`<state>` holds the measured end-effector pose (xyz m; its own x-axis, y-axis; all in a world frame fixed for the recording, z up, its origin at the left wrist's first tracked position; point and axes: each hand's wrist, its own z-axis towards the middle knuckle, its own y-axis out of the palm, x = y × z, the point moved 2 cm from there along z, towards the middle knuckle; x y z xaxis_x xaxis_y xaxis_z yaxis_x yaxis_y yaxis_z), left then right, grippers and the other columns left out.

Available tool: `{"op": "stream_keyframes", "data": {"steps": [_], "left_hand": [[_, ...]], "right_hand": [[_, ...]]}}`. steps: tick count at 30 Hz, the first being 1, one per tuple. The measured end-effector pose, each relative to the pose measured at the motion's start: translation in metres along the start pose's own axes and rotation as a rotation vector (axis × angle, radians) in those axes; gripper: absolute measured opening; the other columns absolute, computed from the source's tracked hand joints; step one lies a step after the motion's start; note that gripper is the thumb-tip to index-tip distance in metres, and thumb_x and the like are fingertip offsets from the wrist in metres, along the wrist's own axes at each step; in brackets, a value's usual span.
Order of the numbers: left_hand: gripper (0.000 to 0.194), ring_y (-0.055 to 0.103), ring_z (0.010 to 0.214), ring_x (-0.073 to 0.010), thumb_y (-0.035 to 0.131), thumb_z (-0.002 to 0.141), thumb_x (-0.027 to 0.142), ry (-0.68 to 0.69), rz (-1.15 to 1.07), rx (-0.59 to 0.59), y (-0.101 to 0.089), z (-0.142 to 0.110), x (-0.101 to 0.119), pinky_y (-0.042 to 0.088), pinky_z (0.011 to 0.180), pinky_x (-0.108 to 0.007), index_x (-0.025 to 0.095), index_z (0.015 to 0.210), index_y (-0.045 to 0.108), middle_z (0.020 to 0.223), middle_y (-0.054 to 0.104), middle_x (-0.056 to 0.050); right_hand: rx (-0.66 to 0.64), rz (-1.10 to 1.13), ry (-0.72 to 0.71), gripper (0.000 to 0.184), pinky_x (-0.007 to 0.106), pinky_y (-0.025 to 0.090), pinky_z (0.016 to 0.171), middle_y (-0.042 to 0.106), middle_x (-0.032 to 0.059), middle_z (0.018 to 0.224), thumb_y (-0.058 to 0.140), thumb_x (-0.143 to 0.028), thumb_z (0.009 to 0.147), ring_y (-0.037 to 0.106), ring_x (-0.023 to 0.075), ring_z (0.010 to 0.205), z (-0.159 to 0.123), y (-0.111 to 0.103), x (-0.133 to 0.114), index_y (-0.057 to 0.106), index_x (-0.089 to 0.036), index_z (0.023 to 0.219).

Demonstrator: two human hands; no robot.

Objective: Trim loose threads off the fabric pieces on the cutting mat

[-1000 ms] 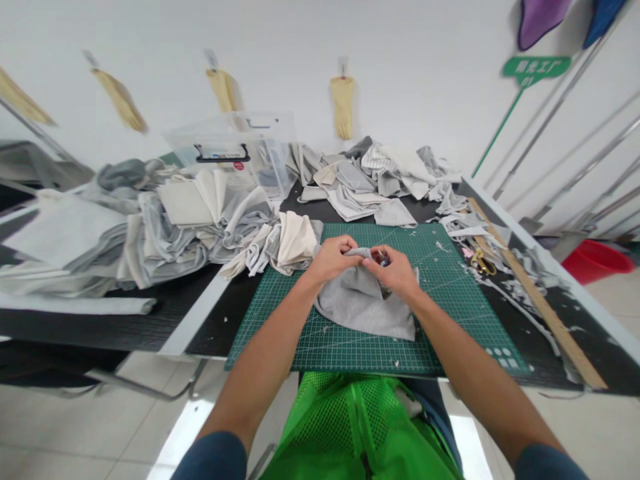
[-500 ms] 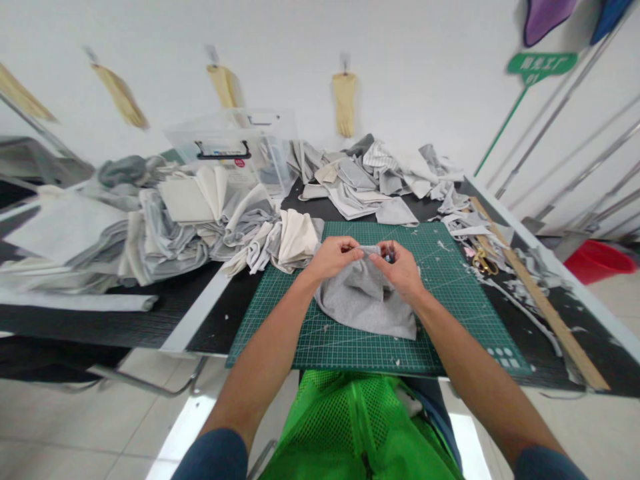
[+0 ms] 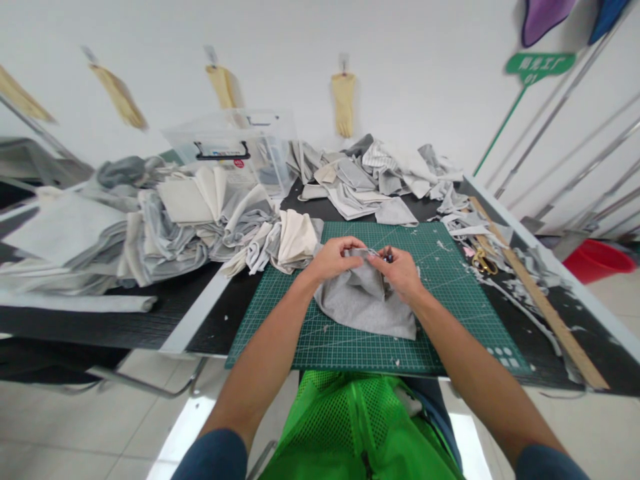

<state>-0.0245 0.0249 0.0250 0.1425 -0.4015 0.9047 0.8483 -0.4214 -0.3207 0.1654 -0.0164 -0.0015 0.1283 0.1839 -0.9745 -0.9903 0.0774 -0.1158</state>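
Note:
A grey piece of fabric (image 3: 365, 303) is bunched up on the green cutting mat (image 3: 285, 313). My left hand (image 3: 334, 257) pinches its raised top edge, fingers closed on the cloth. My right hand (image 3: 400, 270) is closed just beside it, holding a small dark tool at the same edge; the tool is too small to name. Both hands meet over the middle of the mat, and the lower part of the fabric rests on the mat.
Piles of grey and cream fabric (image 3: 190, 220) lie left, more pieces (image 3: 370, 177) at the back. A clear plastic box (image 3: 235, 150) stands behind. Scraps, gold scissors (image 3: 481, 261) and a long wooden ruler (image 3: 540, 297) lie right. A red bucket (image 3: 597, 259) sits on the floor.
Both hands stay at the fabric's top edge with only small finger shifts; the right hand has dipped slightly. The fabric keeps its place on the mat.

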Motion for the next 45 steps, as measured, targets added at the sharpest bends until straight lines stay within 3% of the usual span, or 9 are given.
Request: {"op": "stream_keyframes", "data": {"steps": [4,9,12,18,26,30,36,40,45], "left_hand": [[0.033,0.056,0.071,-0.0133,0.076,0.079,0.043,-0.024,0.064,0.011,-0.003,0.0,-0.004,0.042,0.064,-0.024,0.013,0.091,0.075,0.079,0.069,-0.003],[0.039,0.054,0.069,-0.0124,0.082,0.072,0.047,-0.042,0.08,0.064,-0.001,0.001,-0.004,0.04,0.062,-0.023,0.013,0.088,0.073,0.077,0.067,-0.002],[0.042,0.049,0.063,-0.0109,0.08,0.072,0.052,-0.079,0.112,0.043,-0.001,0.0,-0.001,0.035,0.058,-0.023,0.013,0.085,0.071,0.07,0.061,0.001],[0.046,0.039,0.059,-0.0095,0.077,0.072,0.059,-0.138,0.245,-0.074,-0.012,-0.004,0.003,0.023,0.053,-0.024,0.015,0.067,0.061,0.062,0.047,0.004],[0.052,0.031,0.053,-0.0087,0.079,0.066,0.06,-0.232,0.312,-0.382,-0.021,-0.008,-0.009,0.019,0.051,-0.026,0.016,0.053,0.054,0.053,0.038,0.004],[0.045,0.039,0.056,-0.0098,0.08,0.067,0.055,-0.214,0.177,-0.415,-0.023,-0.01,-0.008,0.028,0.052,-0.024,0.014,0.06,0.061,0.057,0.046,0.003],[0.044,0.061,0.078,-0.0176,0.087,0.06,0.043,-0.23,-0.23,-0.437,-0.028,-0.019,0.003,0.05,0.069,-0.027,0.014,0.09,0.074,0.086,0.07,-0.006],[0.044,0.066,0.08,-0.0204,0.087,0.061,0.044,-0.283,-0.155,-0.403,-0.034,-0.022,0.004,0.052,0.069,-0.027,0.015,0.093,0.077,0.088,0.074,-0.008],[0.028,0.055,0.051,-0.0136,0.086,0.059,0.042,-0.33,0.163,-0.312,-0.044,-0.018,-0.006,0.038,0.05,-0.024,0.016,0.064,0.074,0.061,0.067,-0.003]], "right_hand": [[-0.021,0.001,-0.023,0.037,0.027,0.031,0.054,0.052,-0.0037,0.064,0.08,-0.054,0.074,0.041,0.0119,0.06,-0.001,0.0,-0.003,0.064,-0.02,0.074],[-0.048,-0.025,-0.104,0.037,0.027,0.034,0.058,0.056,-0.0023,0.07,0.07,-0.055,0.084,0.043,0.0126,0.063,-0.003,0.003,-0.003,0.063,-0.02,0.076],[0.047,-0.084,-0.144,0.037,0.027,0.033,0.059,0.051,-0.0037,0.065,0.067,-0.053,0.087,0.042,0.0125,0.062,0.0,0.0,-0.001,0.058,-0.02,0.071],[0.351,-0.174,-0.227,0.033,0.029,0.039,0.07,0.062,-0.0011,0.075,0.058,-0.049,0.092,0.052,0.0153,0.07,0.017,-0.028,0.003,0.063,-0.019,0.081],[0.596,-0.332,-0.261,0.037,0.03,0.04,0.071,0.063,0.0003,0.072,0.056,-0.05,0.093,0.051,0.0163,0.069,0.03,-0.071,-0.002,0.066,-0.017,0.08],[0.618,-0.399,-0.268,0.041,0.031,0.041,0.073,0.065,0.0016,0.074,0.056,-0.053,0.093,0.052,0.017,0.07,0.03,-0.077,-0.006,0.069,-0.016,0.083],[0.638,-0.407,-0.246,0.042,0.031,0.041,0.07,0.063,0.0022,0.073,0.055,-0.053,0.093,0.054,0.0178,0.07,0.03,-0.082,-0.008,0.07,-0.015,0.085],[0.689,-0.385,-0.239,0.039,0.031,0.043,0.07,0.066,0.0031,0.074,0.057,-0.049,0.092,0.055,0.0178,0.069,0.034,-0.09,-0.001,0.072,-0.014,0.085],[0.769,-0.379,-0.193,0.038,0.033,0.046,0.071,0.069,0.0057,0.076,0.06,-0.048,0.09,0.059,0.0192,0.07,0.044,-0.108,0.012,0.074,-0.013,0.088]]}}
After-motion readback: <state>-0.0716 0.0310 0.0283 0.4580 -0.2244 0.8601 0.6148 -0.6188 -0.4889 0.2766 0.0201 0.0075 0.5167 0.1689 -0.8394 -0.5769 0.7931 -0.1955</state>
